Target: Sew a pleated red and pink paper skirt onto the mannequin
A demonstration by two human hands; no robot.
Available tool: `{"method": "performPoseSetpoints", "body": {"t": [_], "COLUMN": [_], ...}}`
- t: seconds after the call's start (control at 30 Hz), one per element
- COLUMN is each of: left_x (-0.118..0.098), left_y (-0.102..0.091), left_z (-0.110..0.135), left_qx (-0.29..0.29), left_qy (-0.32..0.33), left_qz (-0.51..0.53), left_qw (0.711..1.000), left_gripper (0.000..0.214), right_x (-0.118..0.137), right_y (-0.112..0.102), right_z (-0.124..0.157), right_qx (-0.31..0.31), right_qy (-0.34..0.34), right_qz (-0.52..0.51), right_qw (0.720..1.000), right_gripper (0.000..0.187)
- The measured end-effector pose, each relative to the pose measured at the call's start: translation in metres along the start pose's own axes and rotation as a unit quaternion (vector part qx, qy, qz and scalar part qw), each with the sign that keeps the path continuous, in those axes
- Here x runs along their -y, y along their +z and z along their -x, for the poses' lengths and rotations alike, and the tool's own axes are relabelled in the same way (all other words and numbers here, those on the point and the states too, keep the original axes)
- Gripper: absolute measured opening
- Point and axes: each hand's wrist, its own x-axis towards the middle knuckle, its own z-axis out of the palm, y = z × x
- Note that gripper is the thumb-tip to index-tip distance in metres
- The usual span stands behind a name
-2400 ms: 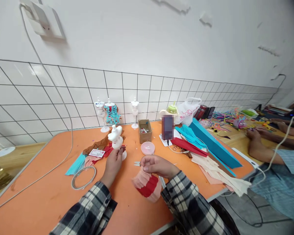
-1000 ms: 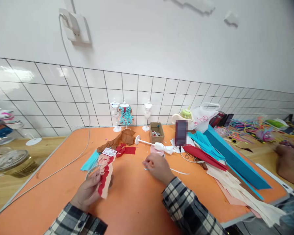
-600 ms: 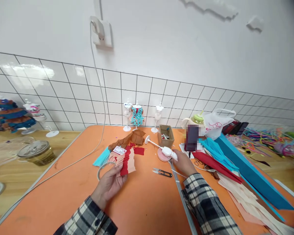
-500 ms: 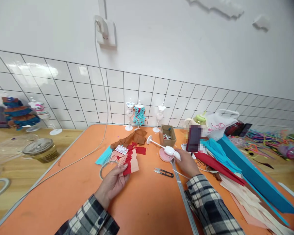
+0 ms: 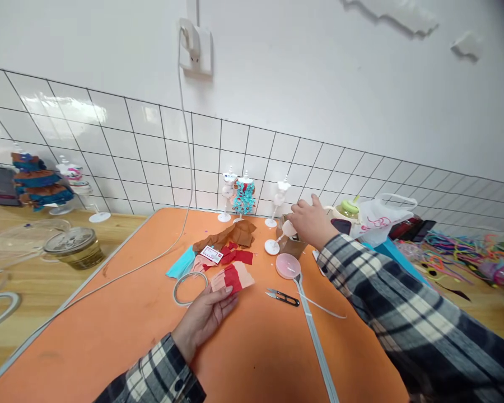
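Note:
My left hand (image 5: 205,318) holds a folded pink-and-red ruffled paper piece (image 5: 232,277) just above the orange table (image 5: 109,330), fingers closed under it. My right hand (image 5: 309,223) reaches far across the table and grips a small white mannequin stand (image 5: 279,235), which tilts with its round base (image 5: 272,247) near the table. A cardboard box (image 5: 294,247) sits partly hidden behind that hand.
Black snips (image 5: 283,296), a pink dish (image 5: 288,266), a tape ring (image 5: 190,287) and brown, red and teal paper scraps (image 5: 231,238) lie mid-table. Three mini mannequins (image 5: 244,196) stand by the tiled wall. A white cable (image 5: 159,254) crosses the left. A jar (image 5: 73,248) sits on the wooden bench.
My right hand picked the white mannequin stand up from where it lay and carried it toward the wall, tilting it up. My left hand lowered the ruffled piece and turned it sideways.

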Motion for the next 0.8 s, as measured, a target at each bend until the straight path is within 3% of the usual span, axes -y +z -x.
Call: {"method": "performPoseSetpoints", "body": {"t": [0.1, 0.23, 0.43, 0.67, 0.8], "left_x": [0.002, 0.003, 0.005, 0.009, 0.007], "left_y": [-0.001, -0.001, 0.002, 0.005, 0.006], "left_z": [-0.002, -0.001, 0.001, 0.005, 0.006], "left_qx": [-0.002, 0.002, 0.057, 0.105, 0.105], "left_qy": [0.018, 0.025, 0.086, 0.085, 0.083], "left_qz": [-0.009, -0.029, -0.054, -0.082, -0.100], "left_qw": [1.000, 0.999, 0.993, 0.987, 0.986], "left_gripper": [0.051, 0.064, 0.076, 0.075, 0.063], "right_x": [0.008, 0.013, 0.004, -0.006, -0.007], "right_y": [0.007, 0.016, 0.018, 0.021, 0.023], "right_z": [-0.026, -0.043, -0.045, -0.042, -0.039], "right_qx": [0.017, -0.007, -0.029, -0.046, -0.044], "right_qy": [-0.029, -0.051, -0.097, -0.152, -0.136], "right_qz": [0.007, -0.029, -0.086, -0.122, -0.155], "right_qw": [0.999, 0.998, 0.991, 0.980, 0.977], "right_gripper": [0.023, 0.024, 0.027, 0.029, 0.029]}}
